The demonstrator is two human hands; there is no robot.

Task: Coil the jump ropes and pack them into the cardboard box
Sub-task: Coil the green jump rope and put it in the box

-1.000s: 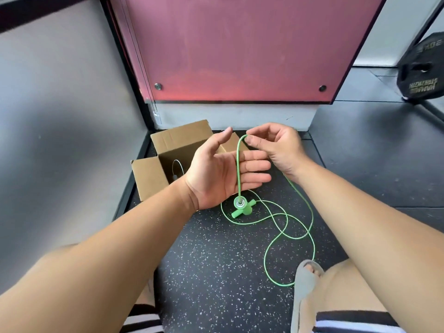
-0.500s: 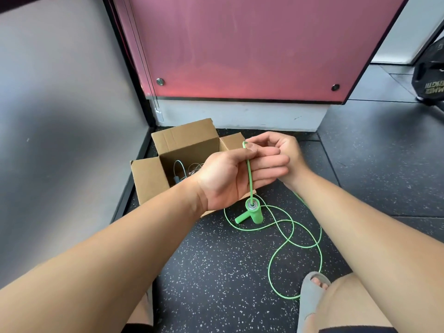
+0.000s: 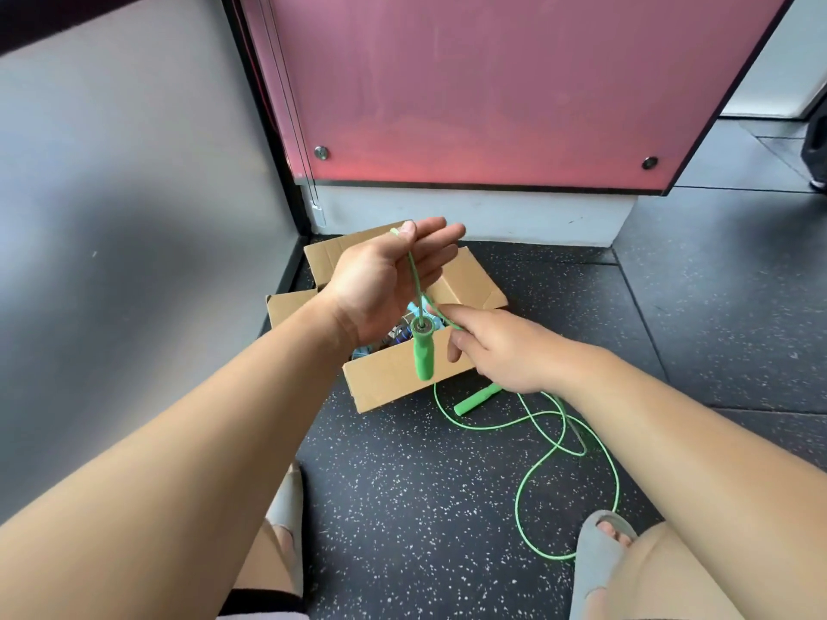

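Cardboard box (image 3: 394,382): open, flaps out, on the speckled black floor (image 3: 402,507) at the foot of a red panel (image 3: 492,82). Tangled cords inside, blue and dark, mostly hidden.

Left hand (image 3: 385,279): raised over the box, palm toward the camera, fingers straight and together. The thumb pins the cord against the forefinger.

Green jump rope (image 3: 561,440): thin bright-green cord, matching moulded grips. One strand runs from the thumb down across the left palm.

Hanging handle (image 3: 423,358): suspended from that strand in front of the box wall, long axis vertical. The metal-ringed cord end is up and the rounded butt down.

Right hand (image 3: 501,351): just right of the handle, forefinger stretched toward the upper left, the other fingers curled. It pinches a second strand.

Second handle (image 3: 474,399): flat on the floor, lying diagonally from lower left to upper right, its upper end hidden under the right hand.

Slack cord: loose loops on the floor, reaching to the right grey sandal (image 3: 599,552).
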